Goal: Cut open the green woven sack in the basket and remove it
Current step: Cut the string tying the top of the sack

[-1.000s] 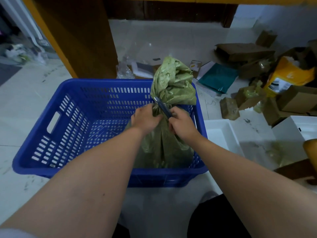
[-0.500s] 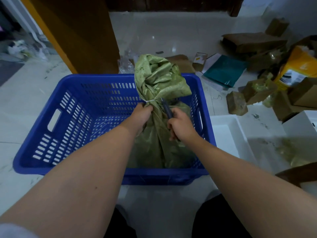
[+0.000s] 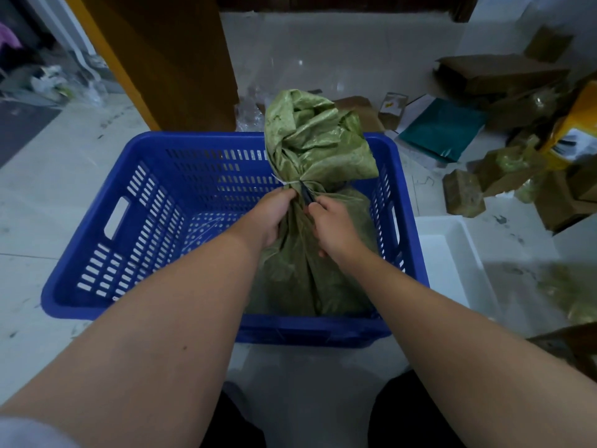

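Green woven sack (image 3: 318, 147): plastic weave, crinkled, giving off a faint sheen on the upper folds, looking duller and darker lower down. Thin pale string (image 3: 292, 183) cinching the neck, looking fibrous and matt. Dark blade (image 3: 306, 196) at the neck, material hard to tell. Blue basket (image 3: 142, 202): moulded plastic, smooth, slightly glossy, slotted walls and perforated bottom. Floor (image 3: 51, 176): pale polished tile, reflecting light, scuffed and smudged in places. Brown cardboard boxes (image 3: 499, 72) lying matt and rough-edged. Teal pouch (image 3: 442, 129) looking smooth, with a soft sheen. White tray (image 3: 452, 253): smooth plastic. Orange-edged wooden panel (image 3: 168, 63) showing a dark, flat finish.
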The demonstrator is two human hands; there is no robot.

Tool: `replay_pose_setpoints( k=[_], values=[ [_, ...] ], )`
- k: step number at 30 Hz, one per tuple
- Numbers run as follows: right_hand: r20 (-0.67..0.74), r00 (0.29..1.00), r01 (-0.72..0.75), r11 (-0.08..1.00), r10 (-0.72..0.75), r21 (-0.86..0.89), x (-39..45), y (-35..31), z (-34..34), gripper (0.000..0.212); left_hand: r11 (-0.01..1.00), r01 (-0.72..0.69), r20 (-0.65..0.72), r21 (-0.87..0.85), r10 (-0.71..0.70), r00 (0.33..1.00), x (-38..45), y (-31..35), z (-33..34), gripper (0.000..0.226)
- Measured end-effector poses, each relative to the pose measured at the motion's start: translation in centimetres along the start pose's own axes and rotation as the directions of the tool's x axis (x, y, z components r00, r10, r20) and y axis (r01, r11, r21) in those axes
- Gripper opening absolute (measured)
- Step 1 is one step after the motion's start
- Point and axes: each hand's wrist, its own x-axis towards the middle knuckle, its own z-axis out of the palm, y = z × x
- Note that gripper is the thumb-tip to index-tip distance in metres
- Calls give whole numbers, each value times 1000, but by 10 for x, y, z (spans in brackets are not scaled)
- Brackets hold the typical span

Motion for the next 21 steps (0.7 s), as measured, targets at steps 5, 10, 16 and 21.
replay_pose_setpoints(
  k=[5,10,16,21],
  values=[
    [-15,1000,-17,999,16,-32,0,-1,3,23,1000,17,-35,-8,-17,999,-1,0,-1,25],
    [-33,999,-1,994,-2,-107,2,4,7,29,1000,-1,-65,-11,0,998,-4,-1,-2,20],
    [-68,998,-26,987,15,-157,4,2,7,31,996,-72,-47,55,74,996,2,-3,-5,19],
    [-75,997,-31,983,17,-180,7,-9,4,19,977,-152,-36,152,160,987,-1,-5,-7,20]
  ],
)
